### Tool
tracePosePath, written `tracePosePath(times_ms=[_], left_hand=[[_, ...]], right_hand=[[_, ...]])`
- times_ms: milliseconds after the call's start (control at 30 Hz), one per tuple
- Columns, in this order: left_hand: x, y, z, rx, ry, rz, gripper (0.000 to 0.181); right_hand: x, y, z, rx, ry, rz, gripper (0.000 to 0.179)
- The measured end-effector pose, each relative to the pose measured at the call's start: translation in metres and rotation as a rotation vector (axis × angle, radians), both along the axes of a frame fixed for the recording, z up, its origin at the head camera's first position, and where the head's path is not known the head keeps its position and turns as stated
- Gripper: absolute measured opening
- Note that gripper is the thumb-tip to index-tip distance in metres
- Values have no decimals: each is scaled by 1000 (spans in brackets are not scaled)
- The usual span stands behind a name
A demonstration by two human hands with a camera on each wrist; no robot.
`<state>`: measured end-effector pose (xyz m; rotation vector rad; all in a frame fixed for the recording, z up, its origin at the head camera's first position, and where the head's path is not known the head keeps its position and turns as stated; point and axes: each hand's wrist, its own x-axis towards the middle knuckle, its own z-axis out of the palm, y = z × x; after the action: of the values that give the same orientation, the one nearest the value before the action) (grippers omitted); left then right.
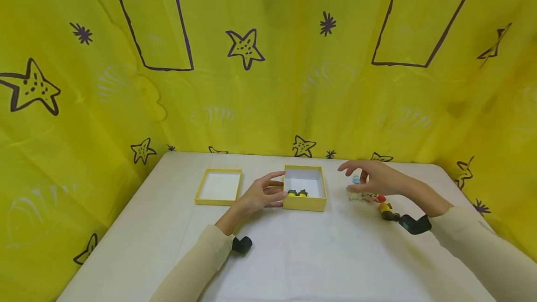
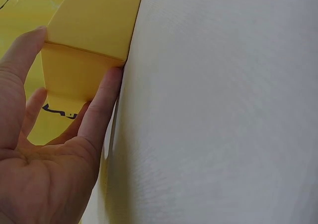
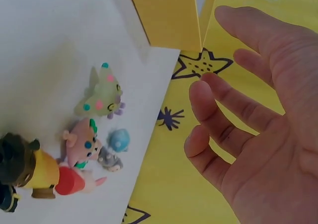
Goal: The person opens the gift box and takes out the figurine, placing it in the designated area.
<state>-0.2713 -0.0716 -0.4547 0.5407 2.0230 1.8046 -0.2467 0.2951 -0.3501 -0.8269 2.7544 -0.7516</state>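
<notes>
My left hand touches the left side of a yellow box with loosely extended fingers. In the left wrist view, the fingertips rest along the yellow box's wall, close to the tablecloth. Two small yellow-and-dark figurines stand inside, by the front wall. My right hand hovers to the right of the box, fingers spread and slightly bent, holding nothing. Below it lie several toy figurines, among them a pale green star-shaped one, a pink one and one with a yellow body.
A shallow yellow lid with a white inside lies left of the box. A small blue figurine and a grey one lie among the toys. Behind the white-covered table hangs a yellow curtain with starfish drawings.
</notes>
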Motion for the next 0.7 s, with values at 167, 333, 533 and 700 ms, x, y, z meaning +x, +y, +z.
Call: tracePosePath(times_ms=[167, 333, 533, 700], left_hand=[[0, 0, 1, 2, 11, -2, 71], [0, 0, 0, 4, 8, -7, 71], [-1, 0, 0, 12, 7, -14, 71], [0, 0, -1, 20, -3, -14, 71]], right_hand=[[-4, -10, 0, -7, 34, 22, 50], [-7, -19, -1, -8, 47, 37, 49], [-8, -32, -2, -19, 57, 59, 49], [-11, -42, -2, -25, 39, 64, 49]])
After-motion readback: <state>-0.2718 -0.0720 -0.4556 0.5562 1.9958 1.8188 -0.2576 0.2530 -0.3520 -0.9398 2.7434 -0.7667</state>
